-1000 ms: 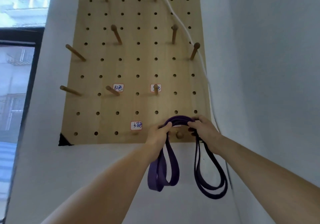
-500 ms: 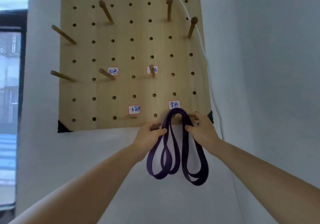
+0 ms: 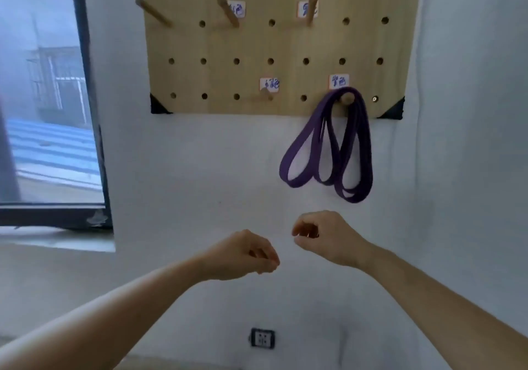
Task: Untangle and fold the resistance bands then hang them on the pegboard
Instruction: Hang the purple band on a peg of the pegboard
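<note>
the purple resistance band (image 3: 328,152) hangs in folded loops from a wooden peg (image 3: 346,99) at the bottom right of the wooden pegboard (image 3: 280,43). the loops lie against the white wall (image 3: 200,169) under the board. a small paper label (image 3: 339,81) sits just above that peg. the left hand (image 3: 243,254) is well below the band, fingers curled in loosely, holding nothing. the right hand (image 3: 325,236) is beside it, fingers bent and a little apart, also holding nothing. the hands do not touch.
</note>
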